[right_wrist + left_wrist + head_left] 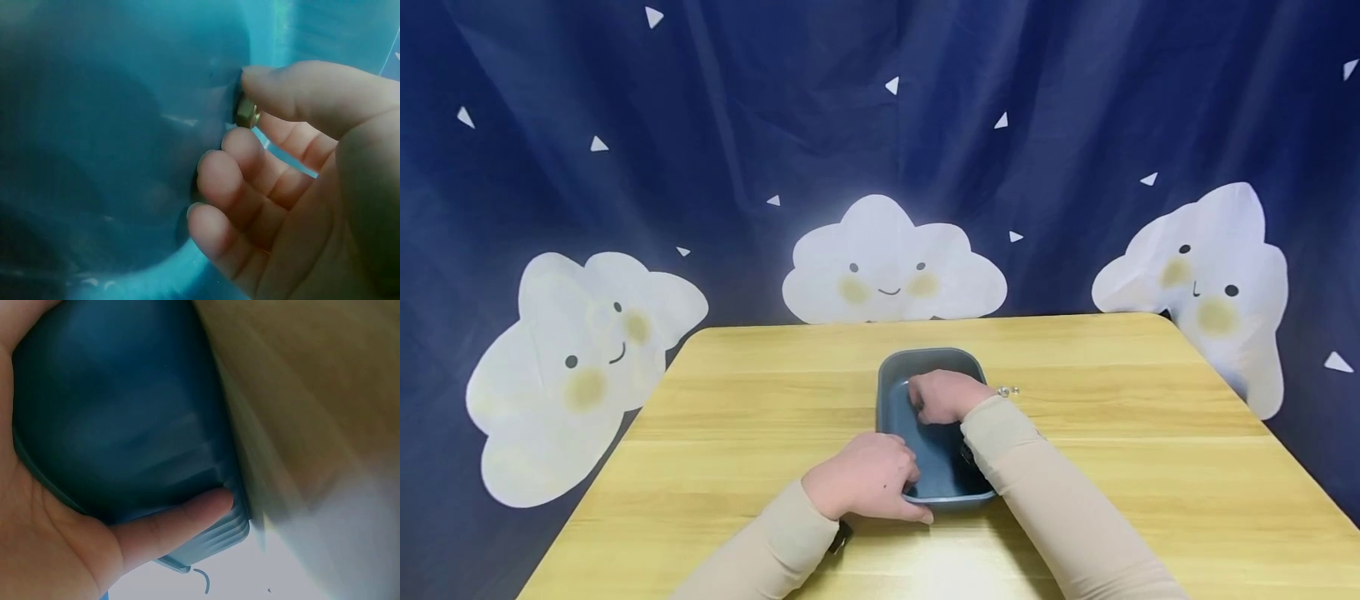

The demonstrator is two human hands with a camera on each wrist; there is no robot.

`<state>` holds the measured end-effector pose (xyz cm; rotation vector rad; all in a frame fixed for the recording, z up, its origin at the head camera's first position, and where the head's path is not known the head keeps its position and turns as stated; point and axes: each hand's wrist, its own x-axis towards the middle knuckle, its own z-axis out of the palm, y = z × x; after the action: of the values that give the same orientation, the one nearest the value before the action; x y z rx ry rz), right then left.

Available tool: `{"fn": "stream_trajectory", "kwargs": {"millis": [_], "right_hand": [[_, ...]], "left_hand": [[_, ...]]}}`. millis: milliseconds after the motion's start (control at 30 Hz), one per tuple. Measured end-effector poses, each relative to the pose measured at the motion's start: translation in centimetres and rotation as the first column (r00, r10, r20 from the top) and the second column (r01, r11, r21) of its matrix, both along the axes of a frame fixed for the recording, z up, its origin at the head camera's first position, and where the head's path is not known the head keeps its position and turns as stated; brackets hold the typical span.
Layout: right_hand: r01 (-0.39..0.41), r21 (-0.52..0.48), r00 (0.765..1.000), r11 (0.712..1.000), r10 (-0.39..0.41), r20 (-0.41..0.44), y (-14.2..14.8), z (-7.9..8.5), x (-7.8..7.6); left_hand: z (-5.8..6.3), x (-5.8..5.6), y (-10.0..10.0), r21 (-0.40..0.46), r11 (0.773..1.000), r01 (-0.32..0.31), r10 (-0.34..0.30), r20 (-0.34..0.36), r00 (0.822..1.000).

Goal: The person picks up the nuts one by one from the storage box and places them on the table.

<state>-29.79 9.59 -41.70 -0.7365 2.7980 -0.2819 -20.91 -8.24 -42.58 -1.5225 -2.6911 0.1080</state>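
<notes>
A deep blue-grey plastic basin (951, 502) with rounded corners sits on the wooden table. My left hand (868, 477) grips its near left corner, fingers over the rim and the thumb (178, 525) pressed along the outer wall. Reaching down inside the far part of the basin is my right hand (950, 397). Between its thumb and forefinger it pinches a small brass-coloured hex nut (247, 112), close over the basin's floor. The other fingers (219, 178) curl near the floor.
On the table (760, 375), just right of the basin, lie small shiny metal pieces (1004, 392), partly beside my right wrist. A dark blue curtain (820, 125) with white clouds hangs behind the table's far edge.
</notes>
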Motion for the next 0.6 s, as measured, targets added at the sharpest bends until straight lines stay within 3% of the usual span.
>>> {"fn": "stream_trajectory", "kwargs": {"millis": [300, 600], "right_hand": [[-0.036, -0.009, 0.999, 0.999, 0.036, 0.011, -0.13, -0.19, -0.08], [-0.074, 0.034, 0.995, 0.997, 0.076, -0.057, -0.14, -0.11, -0.03]], "left_hand": [[0.0, 0.18, -0.15, -0.002, 1.0, -0.003, 0.003, -0.004, 1.0], [0.18, 0.22, -0.08, -0.001, 1.0, 0.011, -0.011, -0.035, 0.999]]}}
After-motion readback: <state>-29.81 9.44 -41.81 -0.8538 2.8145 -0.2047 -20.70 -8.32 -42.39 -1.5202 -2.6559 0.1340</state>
